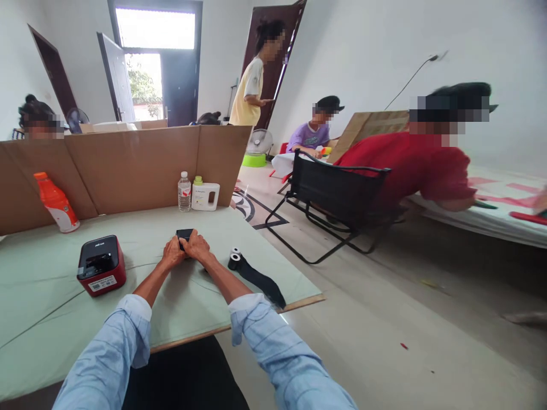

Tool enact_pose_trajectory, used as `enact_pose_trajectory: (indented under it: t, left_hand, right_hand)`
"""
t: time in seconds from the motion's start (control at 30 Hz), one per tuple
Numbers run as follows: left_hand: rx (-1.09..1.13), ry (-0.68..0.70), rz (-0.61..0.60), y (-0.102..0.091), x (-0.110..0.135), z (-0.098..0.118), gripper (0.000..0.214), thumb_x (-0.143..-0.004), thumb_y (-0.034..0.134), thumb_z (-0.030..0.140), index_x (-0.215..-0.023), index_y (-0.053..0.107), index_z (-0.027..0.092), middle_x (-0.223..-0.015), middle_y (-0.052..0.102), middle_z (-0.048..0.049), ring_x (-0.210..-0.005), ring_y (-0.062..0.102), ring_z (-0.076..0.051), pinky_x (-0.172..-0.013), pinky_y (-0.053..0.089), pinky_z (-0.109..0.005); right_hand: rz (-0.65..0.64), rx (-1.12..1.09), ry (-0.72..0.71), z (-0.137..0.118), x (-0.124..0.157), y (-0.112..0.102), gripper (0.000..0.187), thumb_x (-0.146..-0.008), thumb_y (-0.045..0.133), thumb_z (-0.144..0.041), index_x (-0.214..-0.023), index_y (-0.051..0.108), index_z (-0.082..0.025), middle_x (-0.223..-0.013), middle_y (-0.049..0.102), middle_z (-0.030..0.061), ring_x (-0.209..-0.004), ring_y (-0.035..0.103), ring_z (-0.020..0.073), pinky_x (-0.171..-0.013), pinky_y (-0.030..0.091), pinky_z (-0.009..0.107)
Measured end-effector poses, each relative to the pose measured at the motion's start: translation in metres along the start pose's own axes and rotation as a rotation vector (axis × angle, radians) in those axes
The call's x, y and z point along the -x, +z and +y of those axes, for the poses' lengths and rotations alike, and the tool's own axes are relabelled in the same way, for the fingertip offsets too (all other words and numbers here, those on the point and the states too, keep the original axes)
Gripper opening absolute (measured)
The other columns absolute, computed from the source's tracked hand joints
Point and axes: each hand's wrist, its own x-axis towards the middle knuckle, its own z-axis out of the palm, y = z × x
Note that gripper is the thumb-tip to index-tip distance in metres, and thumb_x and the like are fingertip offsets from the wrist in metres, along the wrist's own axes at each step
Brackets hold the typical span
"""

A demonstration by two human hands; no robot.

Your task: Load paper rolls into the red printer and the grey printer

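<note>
Both my hands meet over a small black flat object (184, 234) on the pale green table top (51, 285). My left hand (172, 254) curls around its left side. My right hand (196, 246) closes on its right side, fingers pressed against it. A roll of black ribbon (256, 276) with a white core lies unrolled just right of my right forearm. To my left, a red and black label printer (101, 265) sits on the table.
A cardboard screen (128, 165) walls the table's far edge, with an orange bottle (57, 203), a water bottle (184, 192) and a white jug (205, 196) before it. A black folding chair (337, 196) and several people occupy the right side and back.
</note>
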Motion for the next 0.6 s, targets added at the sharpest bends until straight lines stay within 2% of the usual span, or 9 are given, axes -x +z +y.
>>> enact_pose_trajectory:
  t: [0.07,0.17,0.27,0.37,0.5,0.6]
  left_hand:
    - [-0.005,0.010,0.024,-0.006,0.009,-0.007,0.036,-0.080,0.077,0.031,-0.111,0.064,0.017,-0.112,0.077,-0.0149,-0.104,0.071,-0.030,-0.087,0.052,-0.035]
    - [0.003,0.043,0.084,-0.021,0.034,-0.027,0.042,-0.080,0.078,0.030,-0.118,0.064,0.018,-0.111,0.077,-0.0134,-0.099,0.072,-0.029,-0.084,0.052,-0.035]
    - [0.028,0.062,0.129,-0.035,0.067,-0.052,0.048,-0.078,0.079,0.031,-0.123,0.064,0.019,-0.111,0.077,-0.0107,-0.097,0.073,-0.028,-0.084,0.054,-0.035]
    - [0.078,0.056,0.103,-0.043,0.093,-0.075,0.058,-0.075,0.082,0.031,-0.129,0.065,0.019,-0.115,0.077,-0.0091,-0.102,0.073,-0.029,-0.088,0.057,-0.038]
    - [0.194,0.051,0.078,-0.046,0.107,-0.097,0.081,-0.072,0.085,0.030,-0.146,0.058,0.015,-0.123,0.076,-0.0133,-0.107,0.073,-0.030,-0.095,0.058,-0.042]
    - [0.250,0.085,0.071,-0.049,0.105,-0.108,0.082,-0.071,0.086,0.030,-0.147,0.059,0.013,-0.131,0.073,-0.0162,-0.103,0.074,-0.029,-0.094,0.060,-0.043]
  right_hand:
    - [0.009,-0.026,-0.048,-0.001,0.008,0.005,0.055,-0.106,0.052,-0.051,-0.144,0.050,-0.011,-0.141,0.065,0.0256,-0.131,0.065,0.0344,-0.109,0.049,0.044]
    - [0.036,-0.113,-0.195,-0.002,0.028,0.021,0.061,-0.105,0.052,-0.050,-0.152,0.044,-0.011,-0.140,0.066,0.0228,-0.131,0.064,0.0340,-0.109,0.049,0.045]
    - [0.056,-0.220,-0.319,0.001,0.051,0.047,0.069,-0.101,0.056,-0.048,-0.158,0.039,-0.012,-0.141,0.066,0.0212,-0.131,0.064,0.0334,-0.110,0.050,0.045]
    - [0.064,-0.327,-0.401,0.011,0.067,0.074,0.072,-0.098,0.061,-0.045,-0.159,0.040,-0.015,-0.145,0.064,0.0190,-0.134,0.062,0.0320,-0.112,0.050,0.046]
    - [0.092,-0.388,-0.513,0.030,0.073,0.098,0.079,-0.093,0.068,-0.040,-0.163,0.037,-0.019,-0.154,0.059,0.0174,-0.142,0.056,0.0322,-0.119,0.046,0.051]
    - [0.099,-0.358,-0.570,0.041,0.072,0.103,0.087,-0.090,0.073,-0.039,-0.165,0.035,-0.019,-0.156,0.057,0.0188,-0.145,0.055,0.0329,-0.121,0.045,0.053]
